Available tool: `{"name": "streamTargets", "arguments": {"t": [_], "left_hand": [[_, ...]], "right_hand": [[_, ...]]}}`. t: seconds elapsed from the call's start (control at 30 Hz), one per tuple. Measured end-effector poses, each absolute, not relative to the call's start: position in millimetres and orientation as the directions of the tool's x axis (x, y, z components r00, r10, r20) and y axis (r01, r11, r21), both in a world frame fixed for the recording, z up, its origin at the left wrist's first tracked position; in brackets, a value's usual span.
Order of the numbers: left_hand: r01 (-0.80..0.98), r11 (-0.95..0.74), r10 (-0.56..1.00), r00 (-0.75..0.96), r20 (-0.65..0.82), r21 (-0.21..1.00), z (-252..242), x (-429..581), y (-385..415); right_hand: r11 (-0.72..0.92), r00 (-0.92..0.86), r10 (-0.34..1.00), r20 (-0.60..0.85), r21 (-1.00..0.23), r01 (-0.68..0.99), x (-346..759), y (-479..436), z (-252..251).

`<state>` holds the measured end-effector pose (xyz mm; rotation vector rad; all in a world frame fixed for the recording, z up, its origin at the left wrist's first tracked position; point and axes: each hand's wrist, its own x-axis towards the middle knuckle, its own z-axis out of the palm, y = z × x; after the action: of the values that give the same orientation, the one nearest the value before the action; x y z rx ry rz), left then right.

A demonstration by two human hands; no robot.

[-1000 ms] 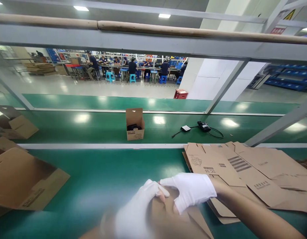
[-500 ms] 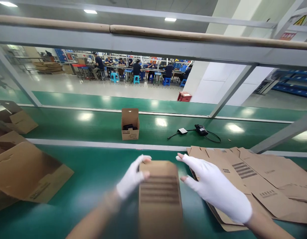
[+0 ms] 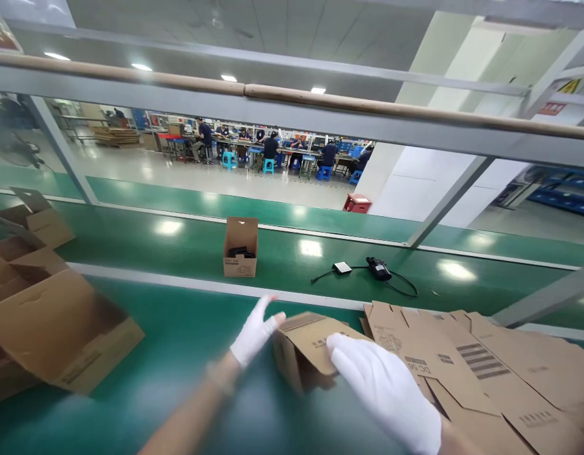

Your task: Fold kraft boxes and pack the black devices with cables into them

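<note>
At the near middle of a green bench (image 3: 188, 322), a small brown carton (image 3: 304, 344) lies between a person's two white-gloved hands. Its printed flap (image 3: 323, 332) faces up and slopes; below its near edge is a dark opening. Whether the carton's base rests on the bench cannot be told.

The left hand (image 3: 253, 333) is at the carton's left far corner, open, with thumb and fingers spread apart and the fingers pointing to the far side. It has hold of nothing that can be seen; its thumb tip is at the corner, and whether it touches is unclear. The right hand (image 3: 384, 388) is at the carton's right, fingers together and nearly straight, their tips against the flap. Its thumb is hidden, so whether it grips cannot be told.

Right of the right hand is a spread of flat cartons (image 3: 491, 373). Open boxes (image 3: 50, 322) crowd the left side, well apart from the left hand. Beyond a white strip (image 3: 178, 282) stands an open box (image 3: 239, 268) with black items (image 3: 241, 252) inside; to its right lies a black device (image 3: 378, 269) with a cable (image 3: 406, 292). People (image 3: 328, 153) sit in the far background.
</note>
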<state>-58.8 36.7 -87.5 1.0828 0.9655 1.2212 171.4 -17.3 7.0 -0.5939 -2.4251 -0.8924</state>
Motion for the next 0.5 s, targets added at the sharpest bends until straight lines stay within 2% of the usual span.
{"name": "streamTargets", "arguments": {"t": [0.1,0.13,0.2,0.3,0.37,0.43,0.47,0.5], "left_hand": [[0.075,-0.297,0.896,0.367,0.251,0.952,-59.8,-54.8,29.1],[0.137,-0.386,0.861,0.408,0.303,0.912,-51.6,-52.4,29.5],[0.181,-0.472,0.842,0.383,0.38,0.863,-40.5,-50.5,34.7],[0.181,-0.442,0.874,0.307,0.376,0.879,-37.0,-64.2,50.4],[0.198,-0.359,0.918,0.253,0.306,0.912,-39.9,-83.6,61.8],[0.217,-0.274,0.955,0.181,0.237,0.937,-42.9,-105.5,70.7],[0.219,-0.241,0.967,0.143,0.213,0.945,-43.5,-115.7,73.6],[0.217,-0.217,0.974,0.107,0.198,0.952,-43.0,-124.7,75.1]], "right_hand": [[0.677,-0.756,0.317,0.573,0.421,0.603,156.5,1.5,8.8],[0.671,-0.736,0.344,0.583,0.396,0.627,150.8,7.5,7.6],[0.638,-0.684,0.389,0.617,0.355,0.683,142.7,21.0,6.9],[0.561,-0.578,0.476,0.663,0.278,0.78,147.7,51.8,14.8],[0.453,-0.462,0.639,0.615,0.185,0.872,164.9,83.2,21.7],[0.256,-0.263,0.841,0.472,0.081,0.963,191.6,122.1,22.7],[0.136,-0.137,0.932,0.336,0.027,0.99,207.4,143.0,19.5],[0.055,-0.055,0.963,0.264,0.007,0.998,223.9,163.7,13.6]]}}
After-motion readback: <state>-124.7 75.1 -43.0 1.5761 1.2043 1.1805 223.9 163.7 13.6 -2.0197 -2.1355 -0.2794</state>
